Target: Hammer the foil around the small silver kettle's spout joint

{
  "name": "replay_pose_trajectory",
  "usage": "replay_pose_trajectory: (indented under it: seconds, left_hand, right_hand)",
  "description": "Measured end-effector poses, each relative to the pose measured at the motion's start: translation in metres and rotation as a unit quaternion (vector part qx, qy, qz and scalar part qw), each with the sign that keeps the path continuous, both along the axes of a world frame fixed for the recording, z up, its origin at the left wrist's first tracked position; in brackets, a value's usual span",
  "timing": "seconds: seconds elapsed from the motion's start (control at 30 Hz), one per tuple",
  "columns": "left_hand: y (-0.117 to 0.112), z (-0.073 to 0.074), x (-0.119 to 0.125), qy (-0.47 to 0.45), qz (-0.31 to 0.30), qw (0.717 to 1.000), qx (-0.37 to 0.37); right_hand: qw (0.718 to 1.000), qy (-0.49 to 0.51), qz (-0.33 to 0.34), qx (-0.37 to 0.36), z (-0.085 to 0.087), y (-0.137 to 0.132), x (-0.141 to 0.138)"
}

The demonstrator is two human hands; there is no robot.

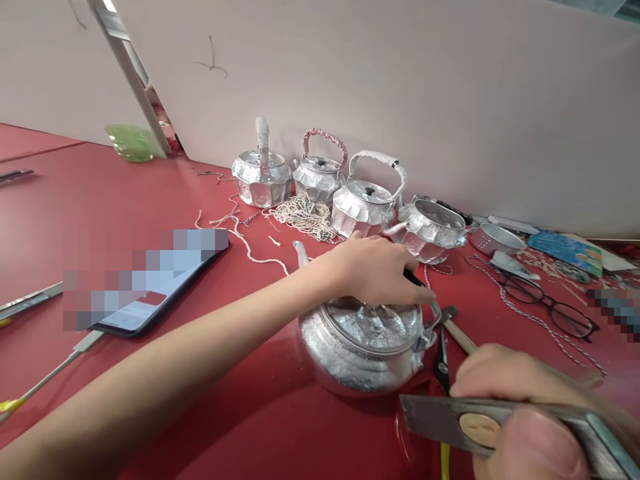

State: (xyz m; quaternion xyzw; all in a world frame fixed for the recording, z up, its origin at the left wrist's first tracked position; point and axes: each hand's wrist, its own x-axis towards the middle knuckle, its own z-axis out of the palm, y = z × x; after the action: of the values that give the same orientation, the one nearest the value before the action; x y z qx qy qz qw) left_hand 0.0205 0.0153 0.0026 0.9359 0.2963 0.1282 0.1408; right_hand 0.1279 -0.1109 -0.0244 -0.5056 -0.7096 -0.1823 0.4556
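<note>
Where the front kettle sits: roughly mid-table, upright on the red table, silvery and shiny, lid on, spout off to the left.
Left hand: laid over the top of that kettle, fingers curled around its dark handle; the hand hides most of it, so just a bit of black pokes out.
Right hand: lower right corner, thumb and fingers pinched tight on a flat metal tool with a tan oval on its side. Its end points left toward the kettle, can't really tell how close.
Kettle row: four more along the pale wall. From the left, a white-handled kettle, a pink-handled kettle, another white-wrapped kettle, then an open-topped kettle.
String situation: a tangled pale pile in front of the row, loose strands trailing left.
Right side clutter: white perforated cup, plus black-framed glasses beside some twisted cord.
Left side stuff: a phone lying flat, lit screen up, cable plugged in; green bag further back by the wall.
</note>
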Motion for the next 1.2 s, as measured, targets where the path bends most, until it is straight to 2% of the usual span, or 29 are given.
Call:
replay_pose_trajectory:
  seconds: [0.1, 0.23, 0.37, 0.43, 0.5, 0.57, 0.67, 0.77, 0.87, 1.0, 1.13, 1.2]
  left_hand:
    - [0.0, -0.001, 0.0, -0.011, 0.003, 1.0, 0.006]
    - [0.0, -0.002, 0.001, -0.011, 0.001, 1.0, 0.0]
    - [-0.001, 0.0, 0.0, -0.011, 0.005, 1.0, -0.01]
    - [-0.002, 0.0, -0.001, -0.01, 0.006, 1.0, -0.014]
    - [-0.002, 0.001, -0.001, -0.009, 0.009, 1.0, -0.017]
    - [-0.002, 0.001, -0.001, -0.007, 0.013, 1.0, -0.019]
    - [-0.001, 0.001, 0.0, -0.005, 0.012, 1.0, -0.018]
    - [-0.001, 0.001, 0.0, -0.01, 0.011, 1.0, -0.017]
    - [-0.001, 0.001, 0.0, -0.012, 0.007, 1.0, -0.019]
    - [-0.002, 0.001, 0.001, -0.01, 0.015, 1.0, -0.014]
    - [-0.002, 0.001, 0.001, -0.003, 0.016, 1.0, -0.012]
    - [-0.002, 0.001, 0.001, -0.002, 0.017, 1.0, -0.011]
  right_hand:
    - [0.999, -0.039, 0.021, 0.002, 0.0, 0.001, -0.002]
    - [1.0, -0.006, 0.015, -0.001, -0.003, 0.003, -0.004]
    - [0.998, -0.028, 0.058, -0.006, -0.005, 0.004, -0.003]
    - [0.997, -0.057, 0.04, -0.038, -0.006, 0.004, -0.003]
    - [0.998, -0.037, 0.042, 0.01, -0.007, 0.003, -0.003]
    - [0.998, -0.026, 0.055, 0.007, -0.008, 0.002, -0.004]
    - [0.999, -0.019, 0.032, 0.0, -0.008, 0.0, -0.006]
    - [0.998, -0.023, 0.05, 0.011, -0.008, -0.001, -0.006]
    - [1.0, 0.012, 0.016, 0.018, -0.01, -0.001, -0.006]
    - [0.999, -0.028, 0.034, 0.002, -0.011, -0.001, -0.004]
    - [0.999, -0.024, 0.032, 0.023, -0.008, -0.004, 0.0]
    - [0.997, -0.065, 0.043, -0.006, -0.005, -0.006, 0.002]
